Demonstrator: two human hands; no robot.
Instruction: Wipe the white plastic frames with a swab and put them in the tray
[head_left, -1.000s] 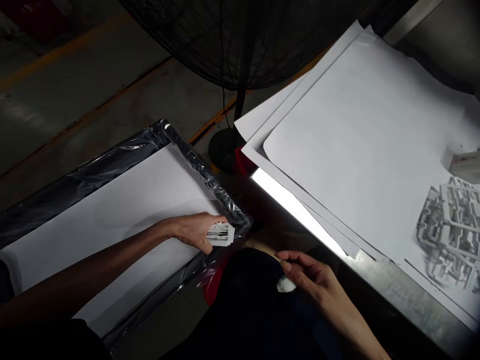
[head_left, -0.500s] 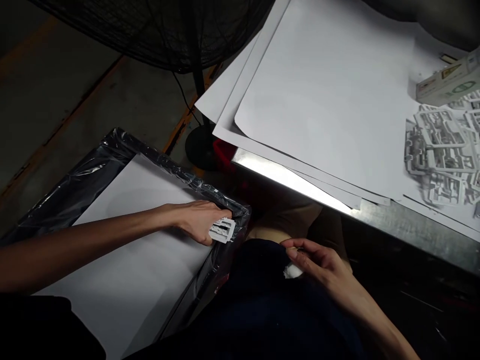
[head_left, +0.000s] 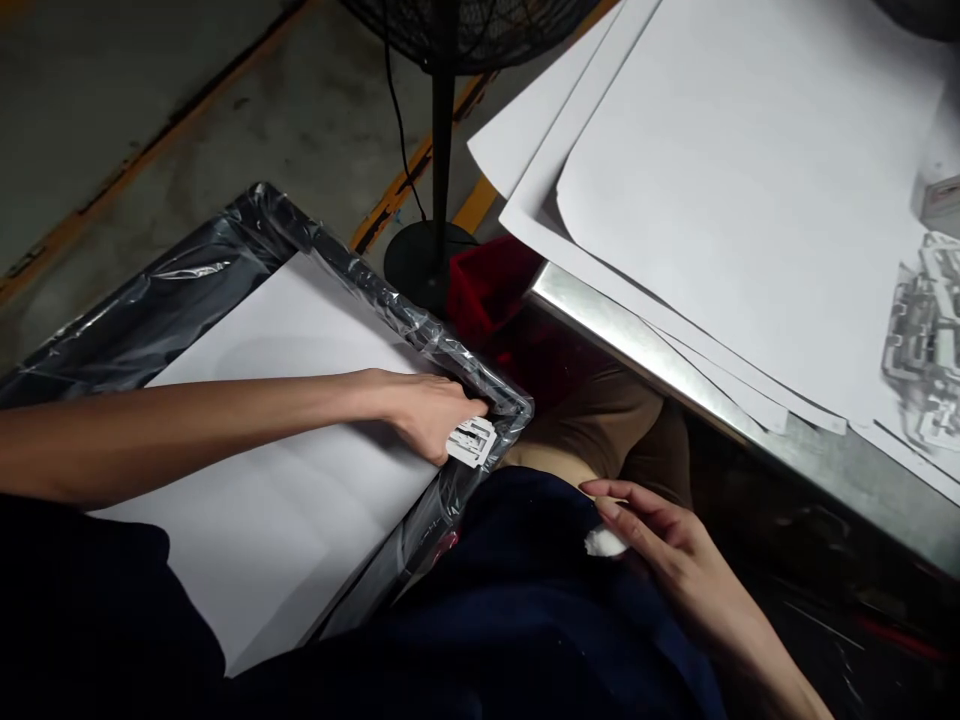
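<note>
My left hand [head_left: 431,415] is closed round a small white plastic frame part with slots [head_left: 472,441], perhaps several stacked; the fingers are partly hidden behind the hand. It is at the near right corner of a box lined with clear plastic film [head_left: 300,228], over a white sheet [head_left: 292,330] lying in it. In front of my dark blue clothing, my right hand [head_left: 667,530] pinches a white, fluffy-looking wad [head_left: 604,542] between thumb and fingers. What the wad is made of I cannot tell.
A metal table [head_left: 592,305] on the right bears large white sheets [head_left: 735,180] and a pile of white plastic frame parts [head_left: 930,350]. Behind the box stands a pedestal fan [head_left: 444,170] beside a red bin [head_left: 480,285]. Yellow lines mark the floor.
The view has shifted, so the box, table and fan sit differently in it. Both hands keep their holds; the left stays at the box corner.
</note>
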